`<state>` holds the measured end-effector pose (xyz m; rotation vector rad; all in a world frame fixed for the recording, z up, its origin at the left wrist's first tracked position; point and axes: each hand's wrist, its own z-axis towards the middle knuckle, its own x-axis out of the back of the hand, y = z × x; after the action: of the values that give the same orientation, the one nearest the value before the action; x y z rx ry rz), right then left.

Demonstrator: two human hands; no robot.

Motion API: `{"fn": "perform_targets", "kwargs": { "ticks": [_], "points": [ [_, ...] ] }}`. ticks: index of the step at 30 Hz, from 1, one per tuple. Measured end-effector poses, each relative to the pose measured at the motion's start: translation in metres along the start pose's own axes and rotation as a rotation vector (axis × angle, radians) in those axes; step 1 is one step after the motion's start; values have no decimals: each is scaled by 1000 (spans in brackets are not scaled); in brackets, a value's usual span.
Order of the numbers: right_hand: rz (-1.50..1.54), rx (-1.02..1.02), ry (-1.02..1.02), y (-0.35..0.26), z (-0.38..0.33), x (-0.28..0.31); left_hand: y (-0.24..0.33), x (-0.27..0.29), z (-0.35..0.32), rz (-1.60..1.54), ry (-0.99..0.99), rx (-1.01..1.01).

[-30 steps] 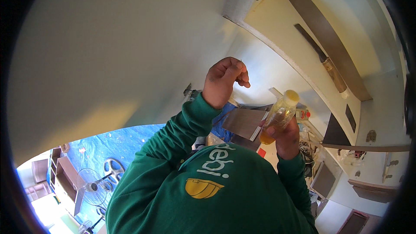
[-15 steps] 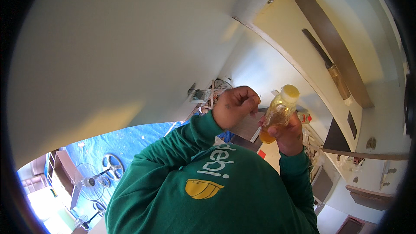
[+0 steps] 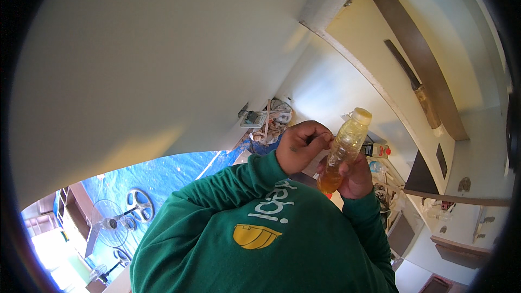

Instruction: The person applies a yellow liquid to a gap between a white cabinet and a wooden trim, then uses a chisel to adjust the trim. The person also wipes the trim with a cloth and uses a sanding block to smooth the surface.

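Since a second ago the left hand [image 3: 302, 146] has dropped from raised to beside the clear plastic bottle of amber liquid [image 3: 342, 152], fingers curled, seemingly empty. The right hand [image 3: 354, 176] grips the bottle's base, its pale yellow cap [image 3: 362, 115] unopened.

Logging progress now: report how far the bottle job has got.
Done: the bottle is lifted, tilted, in the right hand's grip around its lower half. In hand: the left hand, curled shut, sits beside the bottle's upper body; contact unclear. Left: the pale yellow cap is on, amber liquid inside.
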<state>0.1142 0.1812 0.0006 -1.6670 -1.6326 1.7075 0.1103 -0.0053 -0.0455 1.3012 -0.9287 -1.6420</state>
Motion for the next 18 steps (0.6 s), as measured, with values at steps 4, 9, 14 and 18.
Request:
{"fn": "perform_targets", "kwargs": {
  "ticks": [4,9,14,18],
  "points": [
    [26,-25,-13,0,-1,-3,-5,1,-2,-100,-8,38],
    [58,-41,-57,2,-3,-3,4,1,-6,-152,-17,119],
    [69,-21,-59,0,-5,-8,-2,6,-7,-95,-13,103],
    [69,-37,-97,-3,-7,-4,-5,2,-10,-37,10,98]
  ]
}}
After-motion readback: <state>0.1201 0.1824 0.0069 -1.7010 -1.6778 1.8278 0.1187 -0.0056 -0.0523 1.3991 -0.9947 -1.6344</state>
